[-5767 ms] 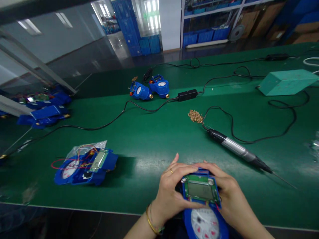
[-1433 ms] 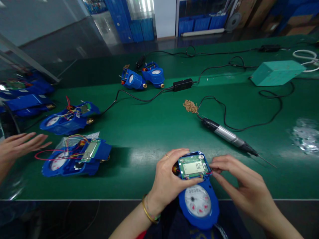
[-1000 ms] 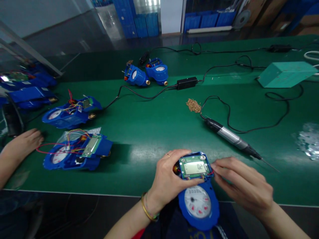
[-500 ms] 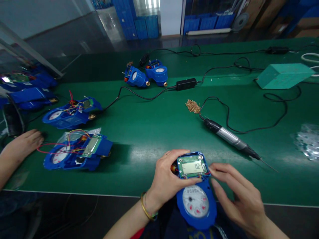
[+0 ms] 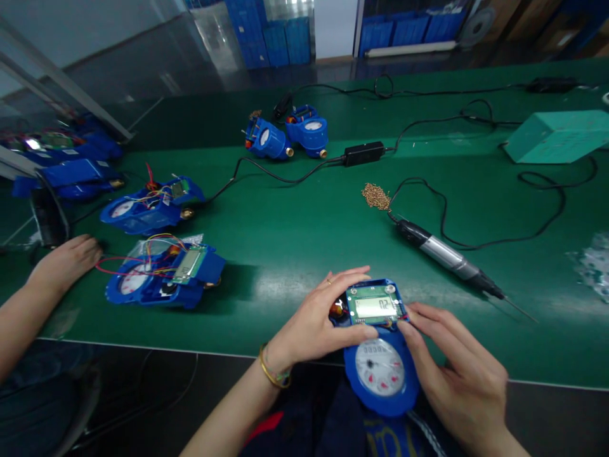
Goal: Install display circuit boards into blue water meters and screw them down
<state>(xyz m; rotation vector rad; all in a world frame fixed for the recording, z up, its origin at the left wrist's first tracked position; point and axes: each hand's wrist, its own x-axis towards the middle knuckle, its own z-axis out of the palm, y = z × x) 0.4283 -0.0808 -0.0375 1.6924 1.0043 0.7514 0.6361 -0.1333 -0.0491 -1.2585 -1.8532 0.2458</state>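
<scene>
A blue water meter (image 5: 379, 367) with a round white dial lies at the table's front edge, its dial end over my lap. In its housing sits a green circuit board (image 5: 375, 306) with a lit display. My left hand (image 5: 316, 320) grips the housing from the left, fingers along the top and thumb across the lower edge of the board. My right hand (image 5: 457, 368) is closed at the housing's right edge, thumb and fingertips together beside a short red wire; whether they pinch the wire is hidden.
An electric screwdriver (image 5: 450, 257) lies right of a pile of small brass screws (image 5: 376, 197). At left, a co-worker's hand (image 5: 69, 260) rests near an open meter (image 5: 164, 276) with loose wires. A green box (image 5: 554, 136) and black cables are farther back.
My right thumb and fingertips have closed in against the meter's right edge. My left hand keeps its grip on the housing. The whole view has shifted slightly.
</scene>
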